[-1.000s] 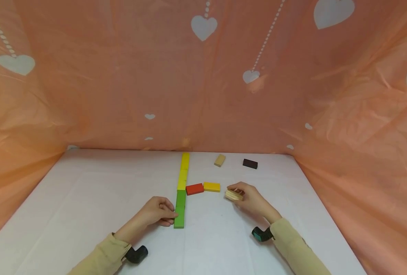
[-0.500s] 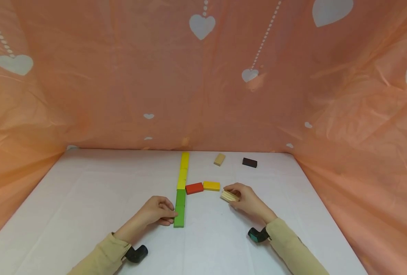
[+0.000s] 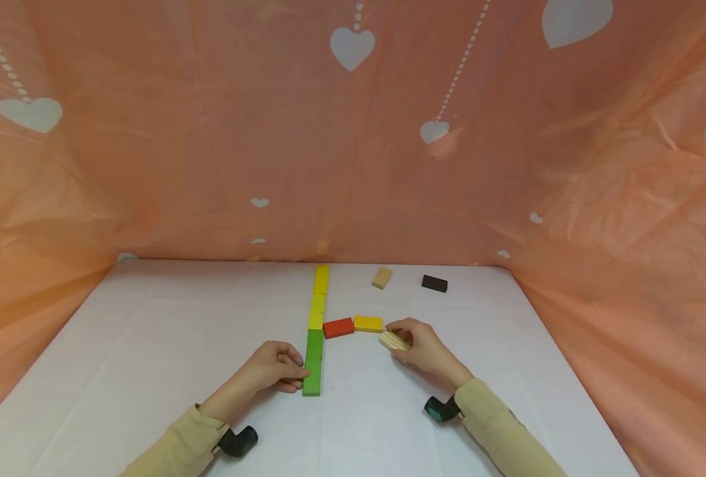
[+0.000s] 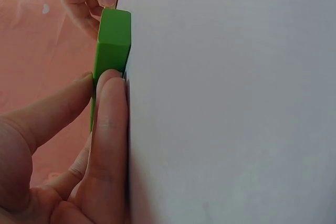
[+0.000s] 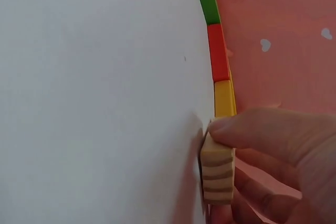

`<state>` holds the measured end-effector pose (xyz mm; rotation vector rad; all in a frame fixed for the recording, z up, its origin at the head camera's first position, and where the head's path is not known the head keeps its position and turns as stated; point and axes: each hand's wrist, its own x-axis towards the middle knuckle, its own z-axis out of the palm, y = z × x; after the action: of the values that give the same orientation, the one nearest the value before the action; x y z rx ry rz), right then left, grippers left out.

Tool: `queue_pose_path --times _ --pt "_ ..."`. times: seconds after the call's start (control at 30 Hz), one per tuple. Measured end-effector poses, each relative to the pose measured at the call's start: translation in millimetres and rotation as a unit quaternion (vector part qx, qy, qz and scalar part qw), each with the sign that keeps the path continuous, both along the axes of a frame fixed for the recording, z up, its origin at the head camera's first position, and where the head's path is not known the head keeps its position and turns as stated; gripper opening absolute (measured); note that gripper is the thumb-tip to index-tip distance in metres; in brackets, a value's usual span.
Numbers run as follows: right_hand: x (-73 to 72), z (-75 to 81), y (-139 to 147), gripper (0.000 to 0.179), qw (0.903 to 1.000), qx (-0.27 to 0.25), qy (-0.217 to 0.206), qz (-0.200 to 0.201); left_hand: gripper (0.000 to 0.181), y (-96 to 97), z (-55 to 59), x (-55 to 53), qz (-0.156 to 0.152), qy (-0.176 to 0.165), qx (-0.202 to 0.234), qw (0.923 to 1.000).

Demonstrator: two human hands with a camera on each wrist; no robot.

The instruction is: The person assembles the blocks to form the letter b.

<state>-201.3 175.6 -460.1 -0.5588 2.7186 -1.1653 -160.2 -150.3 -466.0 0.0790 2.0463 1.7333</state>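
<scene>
Yellow blocks [image 3: 318,311] and green blocks [image 3: 313,348] form a straight line running from the back of the table toward the front. My left hand [image 3: 272,366] holds the nearest green block [image 4: 114,27], thumb on its top and fingertips along its side. To the right of the line, a red block [image 3: 338,328] and an orange-yellow block [image 3: 367,324] branch off end to end. A pale wooden block [image 5: 218,174] with striped grain is gripped between thumb and fingers of my right hand [image 3: 427,348], its end right by the orange-yellow block.
Farther back on the white table [image 3: 179,331] lie another pale wooden block [image 3: 382,278] and a dark brown block [image 3: 434,283]. An orange curtain [image 3: 305,132] with white hearts surrounds the table's back and sides.
My right hand has moved left with the pale wooden block, bringing it closer to the orange-yellow block. My left hand has stayed on the green block.
</scene>
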Motion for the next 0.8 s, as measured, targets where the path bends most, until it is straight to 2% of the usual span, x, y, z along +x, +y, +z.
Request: queue_pose_path --times 0.27,0.57,0.8 --pt "0.9 -2.3 -1.8 0.050 1.0000 -0.002 -0.003 -0.009 0.025 -0.3 -0.6 -0.8 0.000 -0.002 0.002 1.0000" --pt "-3.3 6.2 9.6 0.066 0.9969 0.009 -0.037 0.069 0.025 0.1 0.5 -0.8 0.002 -0.002 0.002 1.0000" --pt "-5.8 6.1 14.0 0.062 0.9953 0.018 -0.042 0.086 0.026 0.8 1.3 -0.2 -0.005 -0.001 0.006 1.0000"
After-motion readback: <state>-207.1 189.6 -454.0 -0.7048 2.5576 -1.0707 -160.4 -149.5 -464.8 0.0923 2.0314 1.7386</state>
